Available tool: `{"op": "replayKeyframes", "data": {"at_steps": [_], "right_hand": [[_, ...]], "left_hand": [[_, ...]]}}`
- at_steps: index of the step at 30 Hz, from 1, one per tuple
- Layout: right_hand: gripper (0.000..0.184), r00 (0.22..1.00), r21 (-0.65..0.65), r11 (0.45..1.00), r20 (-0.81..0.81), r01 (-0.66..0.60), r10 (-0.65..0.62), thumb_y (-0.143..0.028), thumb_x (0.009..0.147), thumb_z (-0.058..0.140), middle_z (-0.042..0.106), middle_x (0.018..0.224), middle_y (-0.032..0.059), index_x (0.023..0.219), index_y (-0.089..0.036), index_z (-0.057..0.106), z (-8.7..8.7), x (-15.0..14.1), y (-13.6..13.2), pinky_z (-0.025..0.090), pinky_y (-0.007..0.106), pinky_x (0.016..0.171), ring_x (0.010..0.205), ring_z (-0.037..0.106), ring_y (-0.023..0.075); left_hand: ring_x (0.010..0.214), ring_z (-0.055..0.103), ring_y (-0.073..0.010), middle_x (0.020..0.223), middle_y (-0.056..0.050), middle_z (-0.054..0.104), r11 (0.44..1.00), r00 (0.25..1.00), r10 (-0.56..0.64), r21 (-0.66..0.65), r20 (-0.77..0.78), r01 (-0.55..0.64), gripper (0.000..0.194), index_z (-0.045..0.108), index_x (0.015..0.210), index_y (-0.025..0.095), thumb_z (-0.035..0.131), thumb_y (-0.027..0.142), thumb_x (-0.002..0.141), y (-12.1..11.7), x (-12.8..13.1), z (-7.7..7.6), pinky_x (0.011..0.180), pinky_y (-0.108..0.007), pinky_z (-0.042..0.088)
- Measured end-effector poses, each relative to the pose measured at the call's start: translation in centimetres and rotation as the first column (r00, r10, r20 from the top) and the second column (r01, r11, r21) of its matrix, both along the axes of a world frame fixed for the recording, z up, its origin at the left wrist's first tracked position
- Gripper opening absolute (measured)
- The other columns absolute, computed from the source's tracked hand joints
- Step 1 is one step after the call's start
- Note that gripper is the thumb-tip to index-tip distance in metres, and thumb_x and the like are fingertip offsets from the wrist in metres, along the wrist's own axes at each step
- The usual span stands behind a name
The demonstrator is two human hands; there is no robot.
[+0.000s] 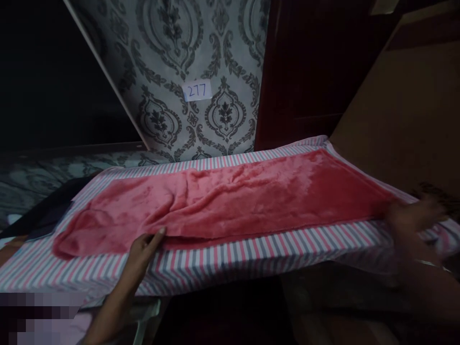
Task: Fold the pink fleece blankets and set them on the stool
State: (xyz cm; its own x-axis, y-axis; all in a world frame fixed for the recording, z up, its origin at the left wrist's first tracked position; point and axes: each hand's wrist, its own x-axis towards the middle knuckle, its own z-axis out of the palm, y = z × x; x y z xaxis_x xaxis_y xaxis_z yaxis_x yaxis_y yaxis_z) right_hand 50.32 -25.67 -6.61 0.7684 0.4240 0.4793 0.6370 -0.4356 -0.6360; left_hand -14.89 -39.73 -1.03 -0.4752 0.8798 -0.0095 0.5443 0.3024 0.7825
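Observation:
A red plush blanket [251,199] lies folded into a long strip, with creases across its left half and a rounded, bunched left end. It rests on a striped cloth [247,251] in pink, grey and white. At the blanket's front edge, left of the middle, my left hand [143,247] pinches the fabric between thumb and fingers. By the front right corner, my right hand [413,213] is smeared by motion, so its fingers cannot be made out. A thin band circles that wrist.
Behind the table, a paper marked 277 [197,90] is stuck to patterned wallpaper [226,115]. A large dark screen [53,76] stands at the left, above dark folded cloth [53,206]. A brown panel [406,115] borders the right side.

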Motion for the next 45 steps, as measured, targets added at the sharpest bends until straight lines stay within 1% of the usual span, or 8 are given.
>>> {"op": "replayKeyframes", "data": {"at_steps": [4,9,15,21,26,33,38,45], "right_hand": [[0.038,0.899,0.007,0.906,0.131,-0.423,0.418,-0.023,0.080,0.048,0.060,0.120,0.0232,0.112,-0.009,0.063,2.1,-8.1,-0.1,0.033,0.049,0.109,0.121,0.050,0.0329],[0.029,0.364,0.047,0.362,0.189,-0.931,0.912,-0.037,0.092,0.045,0.068,0.107,0.0109,0.102,-0.021,0.067,1.9,-22.1,-0.6,0.044,0.048,0.101,0.107,0.060,0.0264],[0.047,-0.113,-0.358,-0.074,0.089,-0.931,0.990,-0.040,0.098,0.045,0.047,0.150,0.0080,0.142,-0.026,0.052,-1.0,-31.1,-2.7,0.029,0.054,0.115,0.140,0.038,0.0275],[0.047,-0.130,-0.453,-0.117,-0.002,-0.884,0.991,-0.040,0.098,0.048,0.049,0.149,0.0080,0.142,-0.027,0.052,-0.5,-31.6,-3.1,0.028,0.055,0.116,0.141,0.038,0.0295],[0.034,-0.174,-0.338,-0.154,0.032,-0.929,0.984,-0.032,0.098,0.045,0.067,0.124,0.0089,0.123,-0.025,0.067,0.9,-34.6,-2.2,0.045,0.046,0.104,0.118,0.059,0.0258],[0.024,-0.180,-0.302,-0.182,-0.035,-0.936,0.983,-0.030,0.094,0.052,0.068,0.111,0.0075,0.112,-0.023,0.068,0.0,-36.9,-1.7,0.049,0.037,0.092,0.104,0.061,0.0234],[0.024,-0.167,-0.266,-0.181,-0.075,-0.947,0.983,-0.027,0.092,0.057,0.067,0.110,0.0067,0.113,-0.023,0.067,0.2,-36.7,-1.6,0.048,0.034,0.088,0.101,0.061,0.0217],[0.027,-0.145,-0.250,-0.169,-0.112,-0.953,0.983,-0.028,0.091,0.058,0.065,0.113,0.0062,0.118,-0.024,0.064,0.3,-36.6,-1.5,0.046,0.033,0.089,0.103,0.060,0.0213]], "left_hand": [[0.050,0.044,-0.0163,0.046,-0.001,0.048,0.999,0.997,0.043,0.008,-0.062,-0.043,0.050,0.055,0.048,0.020,0.055,0.069,0.060,0.6,0.8,-0.6,0.048,-0.027,0.033],[0.048,0.040,-0.0145,0.043,0.000,0.045,0.997,0.995,0.076,0.037,-0.069,-0.074,0.045,0.050,0.046,0.021,0.054,0.064,0.061,0.3,0.7,-1.6,0.044,-0.025,0.029],[0.043,0.031,-0.0105,0.040,0.003,0.034,0.993,0.998,-0.043,-0.110,0.036,0.046,0.057,0.043,0.043,0.022,0.057,0.076,0.054,-1.5,-1.2,-1.6,0.040,-0.023,0.021],[0.040,0.033,-0.0107,0.040,0.004,0.037,0.935,0.955,-0.278,-0.200,0.101,0.294,0.063,0.052,0.052,0.020,0.047,0.081,0.068,-0.8,-2.3,3.0,0.042,-0.024,0.025],[0.059,0.054,-0.0144,0.059,0.000,0.057,0.839,0.762,-0.526,-0.082,-0.377,0.539,0.039,0.056,0.061,0.018,0.042,0.043,0.088,9.6,-0.2,5.4,0.058,-0.024,0.039],[0.118,0.057,-0.0249,0.124,-0.016,0.063,0.852,0.548,-0.460,-0.176,-0.698,0.493,0.028,0.067,0.111,0.012,0.058,0.026,0.088,24.2,1.3,2.7,0.098,-0.031,0.043],[0.114,0.059,-0.0276,0.113,-0.015,0.065,0.843,0.496,-0.489,-0.242,-0.718,0.481,0.022,0.068,0.098,0.014,0.063,0.033,0.088,27.4,1.2,-0.5,0.100,-0.036,0.042],[0.092,0.064,-0.0216,0.106,-0.014,0.066,0.892,0.573,-0.416,-0.195,-0.706,0.408,0.033,0.062,0.105,0.015,0.031,0.023,0.099,31.1,-1.2,-0.2,0.078,-0.029,0.048]]}}
